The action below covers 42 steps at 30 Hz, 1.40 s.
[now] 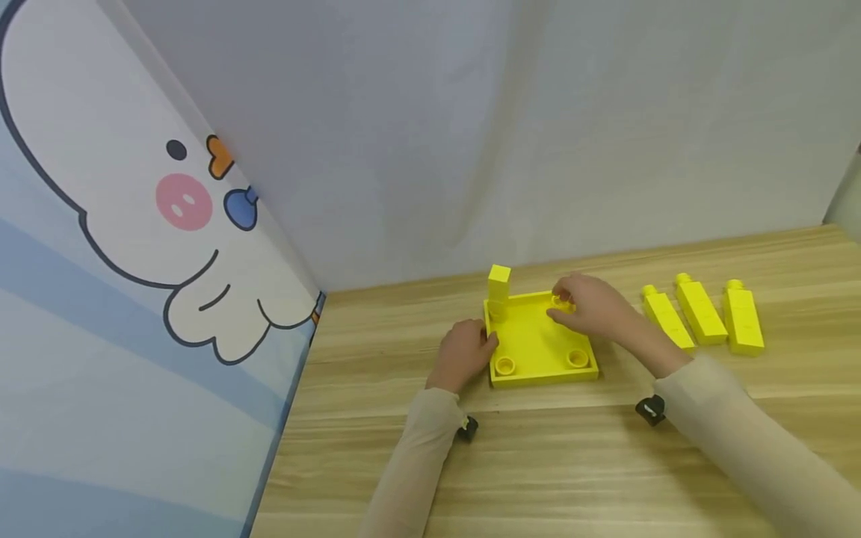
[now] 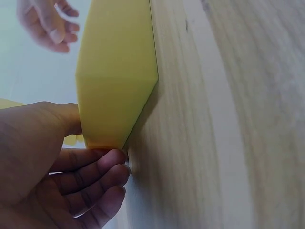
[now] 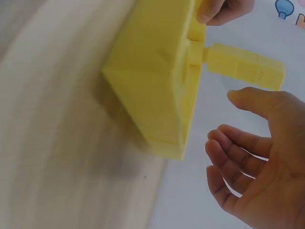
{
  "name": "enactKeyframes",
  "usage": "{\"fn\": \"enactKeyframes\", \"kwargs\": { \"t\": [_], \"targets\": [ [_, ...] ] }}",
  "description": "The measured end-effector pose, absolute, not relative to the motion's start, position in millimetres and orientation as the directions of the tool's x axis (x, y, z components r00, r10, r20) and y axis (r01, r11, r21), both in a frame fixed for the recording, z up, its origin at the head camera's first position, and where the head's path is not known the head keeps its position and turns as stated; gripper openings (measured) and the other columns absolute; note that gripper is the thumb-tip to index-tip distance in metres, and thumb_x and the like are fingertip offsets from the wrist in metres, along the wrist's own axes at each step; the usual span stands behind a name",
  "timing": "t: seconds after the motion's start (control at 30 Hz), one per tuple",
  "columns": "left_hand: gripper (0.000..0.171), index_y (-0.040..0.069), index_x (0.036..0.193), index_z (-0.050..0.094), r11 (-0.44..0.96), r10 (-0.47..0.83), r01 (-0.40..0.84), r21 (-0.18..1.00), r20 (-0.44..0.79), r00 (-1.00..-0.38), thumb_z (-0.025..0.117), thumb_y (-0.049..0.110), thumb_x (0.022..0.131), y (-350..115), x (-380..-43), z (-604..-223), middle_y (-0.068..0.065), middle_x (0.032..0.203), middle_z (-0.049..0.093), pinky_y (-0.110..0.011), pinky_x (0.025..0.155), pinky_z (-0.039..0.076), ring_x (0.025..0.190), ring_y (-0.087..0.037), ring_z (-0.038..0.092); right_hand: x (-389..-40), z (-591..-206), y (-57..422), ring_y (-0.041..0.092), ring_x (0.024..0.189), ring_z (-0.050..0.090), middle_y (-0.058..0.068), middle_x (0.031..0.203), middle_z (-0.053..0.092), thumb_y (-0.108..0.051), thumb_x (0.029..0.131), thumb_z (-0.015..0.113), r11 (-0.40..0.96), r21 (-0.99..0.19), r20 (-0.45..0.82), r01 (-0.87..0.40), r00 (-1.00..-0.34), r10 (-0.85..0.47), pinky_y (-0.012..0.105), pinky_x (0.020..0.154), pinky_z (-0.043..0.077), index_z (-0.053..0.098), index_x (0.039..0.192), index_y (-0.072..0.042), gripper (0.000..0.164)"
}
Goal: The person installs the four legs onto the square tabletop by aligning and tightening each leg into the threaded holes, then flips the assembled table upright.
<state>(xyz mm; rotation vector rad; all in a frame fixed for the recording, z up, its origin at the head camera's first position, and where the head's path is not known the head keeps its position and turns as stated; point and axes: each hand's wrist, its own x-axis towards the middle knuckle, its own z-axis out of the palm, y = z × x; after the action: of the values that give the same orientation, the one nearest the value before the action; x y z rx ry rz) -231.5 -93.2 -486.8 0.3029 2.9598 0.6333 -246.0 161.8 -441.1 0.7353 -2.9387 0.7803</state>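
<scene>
A yellow square, shallow tray-like base lies on the table with its rim up and round sockets in its corners. One yellow block leg stands upright at the far left corner. My left hand grips the left rim, thumb over the inner side and fingers against the outside, as the left wrist view shows at the base's wall. Above the far right corner hovers my right hand, its fingers loosely bent and nothing between them; the right wrist view shows a gap between thumb and fingertips.
Three more yellow legs with round knobs lie side by side on the wooden table, right of the base. Behind stands a pale curtain-like wall. A panel with a cartoon print rises on the left.
</scene>
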Motion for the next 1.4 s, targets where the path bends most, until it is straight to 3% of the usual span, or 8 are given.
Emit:
{"fn": "enactKeyframes", "kwargs": {
  "t": [0.37,0.53,0.73,0.87,1.1,1.23,1.4],
  "targets": [
    [0.032,0.011,0.074,0.055,0.891,0.216,0.175,0.418,-0.053,-0.975,0.057,0.028,0.101,-93.6,-228.9,-482.5,0.0,0.066,0.047,-0.023,0.053,0.035,0.059,-0.012,0.043,-226.7,-452.9,180.1,0.034,0.095,0.066,0.024,0.109,0.069,-0.025,0.093,0.07,0.839,-0.423,0.074,-0.341,-0.937,-0.343,0.052,0.087,0.056,0.063,0.121,0.01,0.045],
    [0.032,0.012,0.075,0.055,0.892,0.229,0.195,0.409,-0.036,-0.973,0.056,0.028,0.102,-93.3,-229.7,-484.6,0.0,0.068,0.048,-0.023,0.054,0.035,0.06,-0.012,0.044,-227.0,-458.9,184.3,0.025,0.083,0.063,0.02,0.102,0.07,-0.028,0.093,0.07,0.857,-0.411,0.02,-0.312,-0.943,-0.333,0.045,0.075,0.055,0.065,0.118,0.008,0.044],
    [0.032,0.012,0.075,0.055,0.888,0.228,0.191,0.418,-0.039,-0.973,0.056,0.028,0.102,-93.9,-230.2,-486.6,0.0,0.068,0.048,-0.023,0.054,0.035,0.06,-0.013,0.044,-226.2,-462.8,185.3,0.018,0.071,0.052,0.012,0.087,0.066,-0.026,0.092,0.07,0.851,-0.417,0.002,-0.319,-0.937,-0.35,0.032,0.063,0.044,0.068,0.105,0.004,0.033],
    [0.032,0.012,0.074,0.056,0.884,0.227,0.194,0.426,-0.027,-0.974,0.057,0.028,0.101,-94.5,-230.3,-487.0,0.0,0.067,0.049,-0.023,0.055,0.036,0.06,-0.013,0.045,-225.9,-464.8,185.9,0.017,0.066,0.046,0.008,0.076,0.057,-0.024,0.092,0.069,0.844,-0.435,0.0,-0.313,-0.937,-0.348,0.03,0.059,0.036,0.064,0.093,-0.001,0.024],
    [0.034,0.013,0.07,0.053,0.875,0.229,0.198,0.442,-0.016,-0.973,0.059,0.03,0.1,-95.0,-230.1,-485.6,0.002,0.061,0.043,-0.023,0.05,0.033,0.053,-0.011,0.04,-224.8,-468.3,185.8,0.017,0.069,0.051,0.01,0.083,0.065,-0.022,0.092,0.065,0.839,-0.457,-0.005,-0.294,-0.943,-0.333,0.032,0.063,0.044,0.066,0.101,0.003,0.027],
    [0.029,0.011,0.082,0.061,0.878,0.205,0.179,0.444,-0.011,-0.979,0.061,0.035,0.098,-94.6,-230.0,-481.6,0.001,0.067,0.049,-0.024,0.055,0.037,0.058,-0.012,0.044,-224.6,-467.6,185.0,0.017,0.065,0.047,0.006,0.075,0.058,-0.022,0.091,0.065,0.839,-0.458,-0.008,-0.293,-0.943,-0.334,0.029,0.058,0.036,0.063,0.091,-0.002,0.02],
    [0.042,0.002,0.116,0.068,0.889,0.182,0.182,0.42,0.041,-0.982,0.063,0.039,0.096,-93.5,-231.4,-471.2,-0.007,0.097,0.065,-0.03,0.075,0.052,0.081,-0.017,0.058,-224.3,-468.2,183.9,0.016,0.062,0.044,0.004,0.07,0.053,-0.022,0.09,0.065,0.843,-0.455,-0.01,-0.286,-0.945,-0.326,0.028,0.055,0.032,0.06,0.085,-0.005,0.018]
  ]
}}
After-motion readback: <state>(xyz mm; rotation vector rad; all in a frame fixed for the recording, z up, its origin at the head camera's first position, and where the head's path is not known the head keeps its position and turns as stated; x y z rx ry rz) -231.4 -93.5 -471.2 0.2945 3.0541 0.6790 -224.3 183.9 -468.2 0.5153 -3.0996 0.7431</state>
